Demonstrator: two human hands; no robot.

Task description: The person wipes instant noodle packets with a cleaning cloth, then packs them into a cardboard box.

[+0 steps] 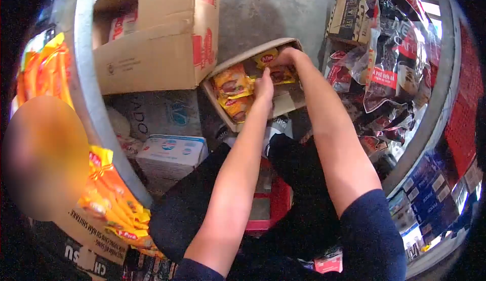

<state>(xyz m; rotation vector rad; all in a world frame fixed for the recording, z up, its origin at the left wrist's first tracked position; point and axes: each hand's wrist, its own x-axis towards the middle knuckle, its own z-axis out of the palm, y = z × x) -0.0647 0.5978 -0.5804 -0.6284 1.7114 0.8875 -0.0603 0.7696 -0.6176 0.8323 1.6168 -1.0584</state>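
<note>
Observed: open carton (289, 101) containing orange-yellow packets (231, 81); at least 2 lie at its left end. Left hand (264, 86) is inside, among packets near the middle; right hand (289, 59) is inside toward the far right. Fingers are partly hidden; cannot tell either grip's state. Larger cardboard box (147, 60) stands just beside, left.

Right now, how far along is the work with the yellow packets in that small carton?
Several yellow packets already lie in the left end of the small open carton. The left hand and right hand are both inside it, at more packets; exactly what they grip is hidden. Bare cardboard shows at its near right, so room seems left, but I cannot tell whether it's being filled or emptied.
</note>
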